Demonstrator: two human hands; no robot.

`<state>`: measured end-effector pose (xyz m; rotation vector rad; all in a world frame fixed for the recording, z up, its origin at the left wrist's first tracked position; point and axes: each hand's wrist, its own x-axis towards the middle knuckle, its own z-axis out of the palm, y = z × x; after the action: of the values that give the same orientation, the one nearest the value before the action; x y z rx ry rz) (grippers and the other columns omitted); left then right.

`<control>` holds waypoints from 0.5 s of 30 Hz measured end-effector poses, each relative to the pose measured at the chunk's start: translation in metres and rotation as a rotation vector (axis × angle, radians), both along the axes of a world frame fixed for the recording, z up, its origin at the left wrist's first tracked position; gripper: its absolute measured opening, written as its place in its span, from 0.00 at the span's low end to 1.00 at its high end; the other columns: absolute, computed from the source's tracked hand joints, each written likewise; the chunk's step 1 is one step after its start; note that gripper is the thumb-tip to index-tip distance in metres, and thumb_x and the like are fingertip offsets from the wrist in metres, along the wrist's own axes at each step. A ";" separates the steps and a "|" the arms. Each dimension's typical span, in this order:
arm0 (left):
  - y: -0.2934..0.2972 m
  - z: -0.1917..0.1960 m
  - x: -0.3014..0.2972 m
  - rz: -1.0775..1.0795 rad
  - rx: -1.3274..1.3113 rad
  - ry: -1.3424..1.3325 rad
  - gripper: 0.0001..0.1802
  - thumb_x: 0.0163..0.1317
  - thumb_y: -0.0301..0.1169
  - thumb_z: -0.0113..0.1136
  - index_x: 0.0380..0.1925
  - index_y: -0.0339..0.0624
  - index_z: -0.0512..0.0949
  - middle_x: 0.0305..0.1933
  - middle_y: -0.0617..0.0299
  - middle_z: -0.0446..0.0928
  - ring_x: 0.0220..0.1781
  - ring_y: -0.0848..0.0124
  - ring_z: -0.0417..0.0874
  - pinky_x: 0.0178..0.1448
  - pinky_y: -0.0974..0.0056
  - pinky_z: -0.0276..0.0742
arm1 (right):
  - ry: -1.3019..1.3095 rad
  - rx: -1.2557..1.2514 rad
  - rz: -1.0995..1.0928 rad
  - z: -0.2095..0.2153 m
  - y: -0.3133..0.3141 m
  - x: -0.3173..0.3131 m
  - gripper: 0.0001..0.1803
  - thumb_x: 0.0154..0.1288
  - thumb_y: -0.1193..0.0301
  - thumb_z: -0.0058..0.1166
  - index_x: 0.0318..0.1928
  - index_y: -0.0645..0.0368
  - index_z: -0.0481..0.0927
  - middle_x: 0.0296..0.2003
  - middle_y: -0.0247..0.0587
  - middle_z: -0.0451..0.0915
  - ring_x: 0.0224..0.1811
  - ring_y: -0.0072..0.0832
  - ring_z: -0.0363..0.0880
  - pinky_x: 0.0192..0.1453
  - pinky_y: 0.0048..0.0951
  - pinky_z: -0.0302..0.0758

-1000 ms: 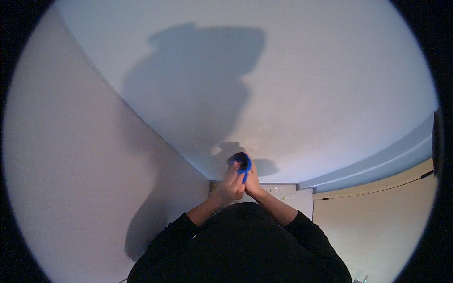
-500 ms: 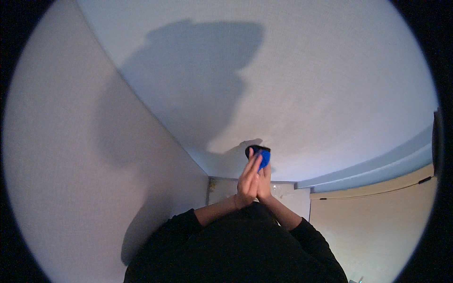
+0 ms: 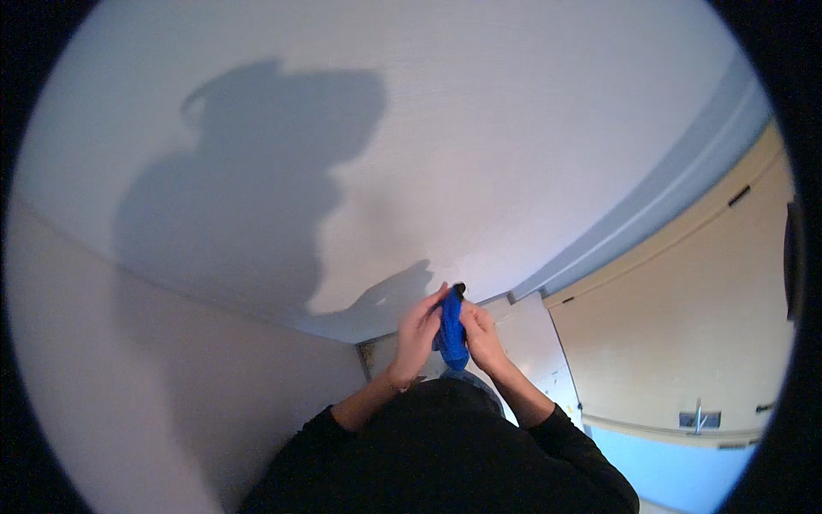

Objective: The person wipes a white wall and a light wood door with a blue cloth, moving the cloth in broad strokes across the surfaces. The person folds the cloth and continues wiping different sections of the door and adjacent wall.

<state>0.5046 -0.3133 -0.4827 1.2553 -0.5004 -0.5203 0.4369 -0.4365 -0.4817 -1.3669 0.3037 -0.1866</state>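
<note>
A crumpled blue fabric item (image 3: 453, 332) with a black part at its far end hangs between my two hands, in front of my body. Its exact kind cannot be made out. My left hand (image 3: 416, 339) is on its left side, with fingers curled against the far part of the cloth. On the opposite side my right hand (image 3: 483, 337) pinches the cloth between thumb and bent fingers. The lower end of the cloth droops free between my wrists.
Pale walls (image 3: 479, 137) meet in a corner to my left, and my shadow falls across them. At the right stands a light wooden door (image 3: 659, 317) with a metal handle (image 3: 699, 419). A pale floor (image 3: 524, 334) shows beyond my hands.
My hands have moved from being pressed together around the bunched item to being apart on either side of it. More blue cloth shows now. The view has turned toward the door.
</note>
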 end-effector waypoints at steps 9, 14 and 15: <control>-0.036 -0.007 -0.014 -0.298 0.054 -0.538 0.20 0.58 0.23 0.61 0.52 0.37 0.73 0.60 0.49 0.72 0.66 0.62 0.69 0.67 0.61 0.64 | 0.129 -0.845 -0.285 -0.034 -0.020 -0.043 0.10 0.56 0.72 0.49 0.22 0.67 0.76 0.22 0.59 0.76 0.27 0.56 0.77 0.30 0.47 0.72; -0.078 -0.009 -0.043 -0.298 0.019 -0.327 0.12 0.58 0.21 0.62 0.42 0.36 0.73 0.54 0.53 0.75 0.57 0.67 0.75 0.61 0.64 0.70 | 0.193 -1.035 -0.299 -0.010 -0.046 -0.069 0.07 0.51 0.73 0.54 0.22 0.63 0.78 0.21 0.55 0.77 0.26 0.53 0.78 0.29 0.46 0.74; -0.087 -0.011 -0.048 -0.322 0.023 -0.254 0.12 0.58 0.21 0.62 0.41 0.37 0.73 0.54 0.53 0.75 0.57 0.67 0.75 0.61 0.65 0.70 | 0.188 -1.073 -0.315 -0.009 -0.054 -0.073 0.07 0.51 0.73 0.54 0.22 0.64 0.78 0.21 0.56 0.77 0.26 0.53 0.78 0.29 0.46 0.74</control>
<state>0.4566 -0.4001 -0.4936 1.2765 -0.9227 -0.6407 0.3635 -0.4900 -0.4912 -2.4008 0.6267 -0.5337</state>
